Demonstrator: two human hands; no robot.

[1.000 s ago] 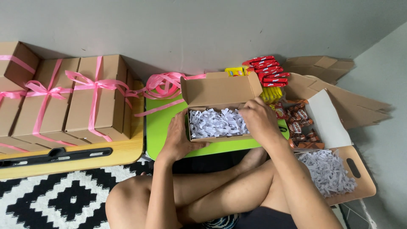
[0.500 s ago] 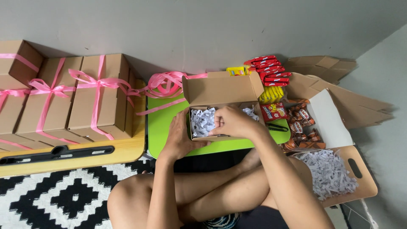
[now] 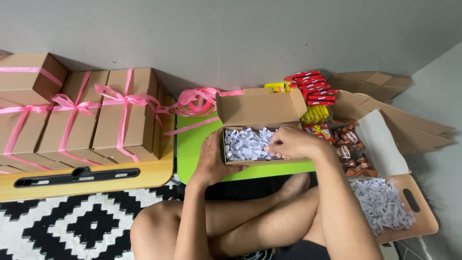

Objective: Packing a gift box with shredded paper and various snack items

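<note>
While the left hand (image 3: pixel 211 161) lies flat against the open cardboard box's (image 3: pixel 260 108) near-left corner, the right hand (image 3: pixel 293 143) has fingers curled in the white paper shreds (image 3: pixel 245 144) inside, though whether they're pinching any, can't tell.

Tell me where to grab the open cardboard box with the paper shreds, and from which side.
Grip the open cardboard box by its two short end walls, coming in from left and right. The raised lid blocks the far side and the top is open over loose white paper shreds. The left hand already rests against the left end; the right hand is over the shreds.
</note>
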